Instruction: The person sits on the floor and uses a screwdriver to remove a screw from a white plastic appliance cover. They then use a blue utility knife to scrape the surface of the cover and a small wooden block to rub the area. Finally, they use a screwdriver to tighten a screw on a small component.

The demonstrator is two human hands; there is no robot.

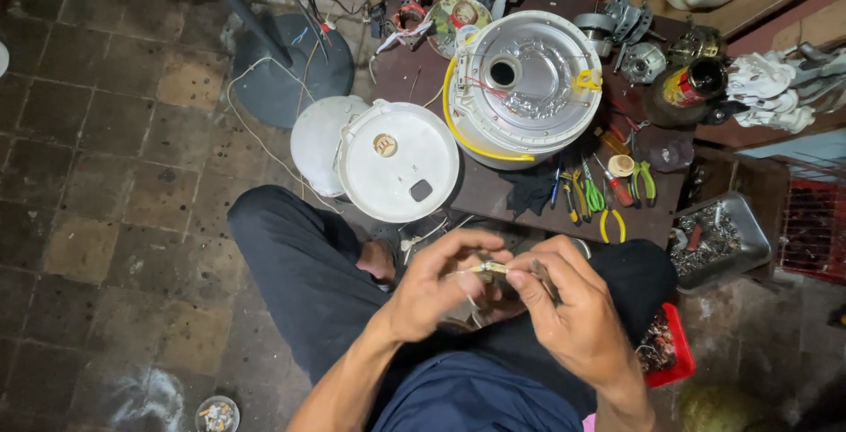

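Wire end [490,267], a thin pale strand at lower centre of the frame, is pinched between both hands above the lap: left hand [438,286] closes thumb and forefinger on it, right hand [568,304] grips its other end likewise, apparently for close work. Opened white cooker body [520,88] sits upturned on the low table [493,194] above, lid [398,160] beside it.

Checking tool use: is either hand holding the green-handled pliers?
No. The green-handled pliers lie on the dark low table, while both hands' fingers pinch a small pale wire piece.
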